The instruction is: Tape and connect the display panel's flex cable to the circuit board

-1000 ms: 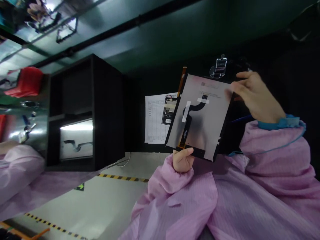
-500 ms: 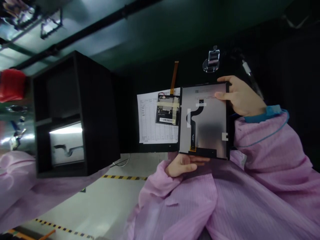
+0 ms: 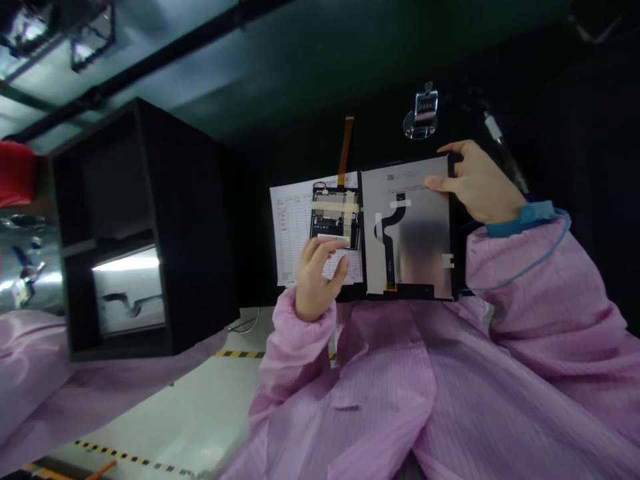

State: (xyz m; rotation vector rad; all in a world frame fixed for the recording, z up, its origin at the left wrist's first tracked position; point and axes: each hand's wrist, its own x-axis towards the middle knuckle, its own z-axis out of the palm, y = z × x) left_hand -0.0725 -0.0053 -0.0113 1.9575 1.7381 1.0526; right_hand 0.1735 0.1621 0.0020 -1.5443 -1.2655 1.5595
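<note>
Two hands, right hand (image 3: 483, 187) fingers pinching display panel (image 3: 410, 227) (top corner), left hand (image 3: 317, 277) fingers seemingly loosely curled, nearing circuit board (image 3: 335, 217)

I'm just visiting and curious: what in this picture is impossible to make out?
Head view only:
- Print on the white paper form: too small, partly covered by the small black taped circuit module.
- Grey flat display panel: middle blurred, label unreadable.
- Right hand: fingers' grip behind the panel hidden.
- Left hand: whether it touches the module is unclear.
- Red container: cut off by the left edge.

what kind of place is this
Likely an electronics assembly or inspection line: pink cleanroom sleeves, a bare display panel with flex cable in the right hand, and a lit black inspection box.
</note>
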